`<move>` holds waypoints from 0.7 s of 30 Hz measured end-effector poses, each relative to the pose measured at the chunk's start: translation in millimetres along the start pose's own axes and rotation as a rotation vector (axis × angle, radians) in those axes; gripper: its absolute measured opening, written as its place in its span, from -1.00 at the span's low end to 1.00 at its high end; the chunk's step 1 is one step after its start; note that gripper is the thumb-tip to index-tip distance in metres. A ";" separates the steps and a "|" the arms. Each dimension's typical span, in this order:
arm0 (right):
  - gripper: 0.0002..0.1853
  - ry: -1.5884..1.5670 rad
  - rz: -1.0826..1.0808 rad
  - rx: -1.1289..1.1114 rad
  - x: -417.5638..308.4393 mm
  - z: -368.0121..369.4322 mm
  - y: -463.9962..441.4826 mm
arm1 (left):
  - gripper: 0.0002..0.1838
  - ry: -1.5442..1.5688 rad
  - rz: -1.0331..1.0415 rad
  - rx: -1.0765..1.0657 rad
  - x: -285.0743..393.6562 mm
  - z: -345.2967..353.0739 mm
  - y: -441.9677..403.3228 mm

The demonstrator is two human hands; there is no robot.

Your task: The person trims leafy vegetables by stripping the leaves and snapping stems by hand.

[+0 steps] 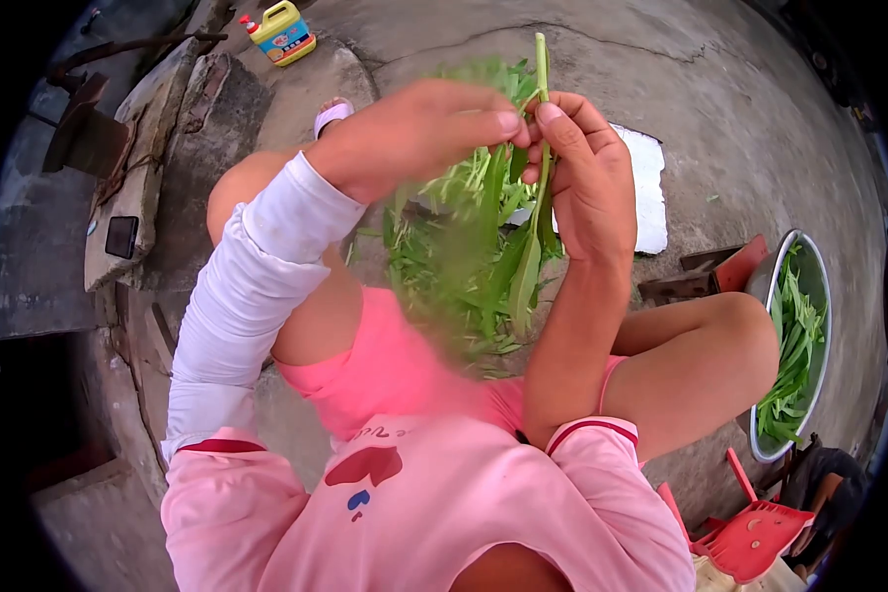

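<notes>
In the head view, a long leafy green stem (541, 69) stands upright between my hands, its leaves (526, 281) hanging downward. My right hand (594, 173) pinches this stem between thumb and fingers. From the left, my left hand (429, 133) reaches in, slightly blurred, with its thumb and fingers pressed together at the same stem. Exactly what lies between those left fingertips is partly hidden. Below and behind the hands is a pile of loose green leaves and stems (414, 252) on the ground between my legs. A green blur crosses part of that pile.
At the right, a metal basin (825, 326) holds cut greens (794, 340). A white board (646, 187) lies behind my right hand. A yellow jug (284, 37) stands at upper left, a phone (121, 237) on a stone slab. A red chair (760, 538) is at lower right.
</notes>
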State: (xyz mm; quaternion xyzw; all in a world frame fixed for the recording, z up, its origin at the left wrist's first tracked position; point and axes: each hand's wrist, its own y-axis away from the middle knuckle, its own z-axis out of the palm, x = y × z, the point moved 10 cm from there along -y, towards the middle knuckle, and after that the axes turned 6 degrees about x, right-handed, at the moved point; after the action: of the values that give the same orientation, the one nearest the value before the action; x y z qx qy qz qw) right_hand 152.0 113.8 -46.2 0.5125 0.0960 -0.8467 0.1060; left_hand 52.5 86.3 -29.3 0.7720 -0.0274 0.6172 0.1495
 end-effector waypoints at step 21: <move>-0.80 -0.144 0.045 0.065 5.8 -11.2 -4.9 | -0.78 0.031 -0.070 0.033 0.8 0.0 2.0</move>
State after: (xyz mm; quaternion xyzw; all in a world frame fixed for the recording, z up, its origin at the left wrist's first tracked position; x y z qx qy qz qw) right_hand 157.6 121.1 -56.2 0.4555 0.0487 -0.8814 0.1151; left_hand 52.2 84.4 -28.2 0.7653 0.0119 0.6237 0.1585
